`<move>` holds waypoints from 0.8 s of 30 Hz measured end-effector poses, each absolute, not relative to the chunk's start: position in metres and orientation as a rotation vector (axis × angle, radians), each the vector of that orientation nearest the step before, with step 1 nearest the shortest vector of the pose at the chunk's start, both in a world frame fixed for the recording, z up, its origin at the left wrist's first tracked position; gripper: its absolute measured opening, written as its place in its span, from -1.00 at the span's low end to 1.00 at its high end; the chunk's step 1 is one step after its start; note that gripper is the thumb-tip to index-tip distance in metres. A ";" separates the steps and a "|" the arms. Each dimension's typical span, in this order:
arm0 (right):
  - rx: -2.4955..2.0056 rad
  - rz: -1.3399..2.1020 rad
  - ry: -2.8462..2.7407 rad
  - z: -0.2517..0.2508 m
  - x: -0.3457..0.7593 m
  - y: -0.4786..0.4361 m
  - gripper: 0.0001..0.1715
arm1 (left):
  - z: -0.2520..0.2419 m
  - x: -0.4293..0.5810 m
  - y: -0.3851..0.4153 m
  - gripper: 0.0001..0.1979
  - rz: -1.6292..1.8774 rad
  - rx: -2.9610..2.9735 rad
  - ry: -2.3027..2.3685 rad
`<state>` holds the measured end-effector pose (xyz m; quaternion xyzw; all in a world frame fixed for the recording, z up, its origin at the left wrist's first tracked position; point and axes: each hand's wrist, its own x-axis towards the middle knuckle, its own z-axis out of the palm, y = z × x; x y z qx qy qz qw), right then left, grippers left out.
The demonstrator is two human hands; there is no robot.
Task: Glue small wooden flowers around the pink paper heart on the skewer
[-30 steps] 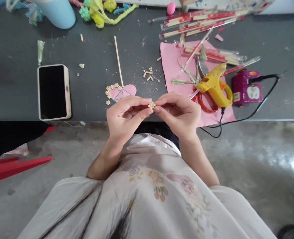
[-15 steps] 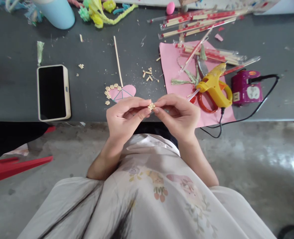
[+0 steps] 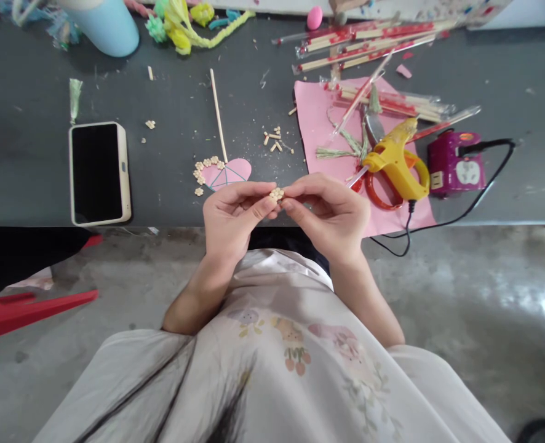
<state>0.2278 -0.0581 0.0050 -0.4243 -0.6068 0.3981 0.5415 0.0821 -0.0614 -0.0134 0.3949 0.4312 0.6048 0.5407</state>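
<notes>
A small flower-shaped cluster of pale wooden pieces (image 3: 277, 194) is pinched between my two hands, just over the table's front edge. My left hand (image 3: 235, 215) grips its left side with thumb and forefinger. On its right side, the thumb and forefinger of my right hand (image 3: 330, 212) are closed on it. Beyond my left hand lies a pink paper heart (image 3: 239, 167) with green lines, a stick (image 3: 218, 114) at its top and similar wooden flowers (image 3: 201, 167) along its left lobe. My left fingers cover its lower part. Several short stick pieces (image 3: 275, 139) lie farther back.
To the right, a yellow glue gun (image 3: 397, 160) rests on pink paper (image 3: 312, 117) beside a purple power block (image 3: 457, 163) with a black cable. Wrapped chopsticks (image 3: 369, 43) lie behind. A phone-like device (image 3: 98, 172) and blue cup (image 3: 109, 27) are left.
The flower-shaped cluster has shifted slightly left and tilted between my fingers. My left hand has turned a little and moved slightly right. My right hand stays nearly in place.
</notes>
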 end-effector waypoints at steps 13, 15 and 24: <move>-0.960 0.999 -1.401 0.005 0.227 -0.058 -0.94 | -0.011 0.084 -0.060 -0.79 1.407 0.859 0.930; -0.946 1.012 -1.393 0.005 0.228 -0.058 -0.93 | -0.012 0.083 -0.060 -0.76 1.394 0.866 0.961; -0.924 0.979 -1.430 0.001 0.230 -0.056 -0.94 | -0.015 0.080 -0.065 -0.82 1.495 1.146 1.060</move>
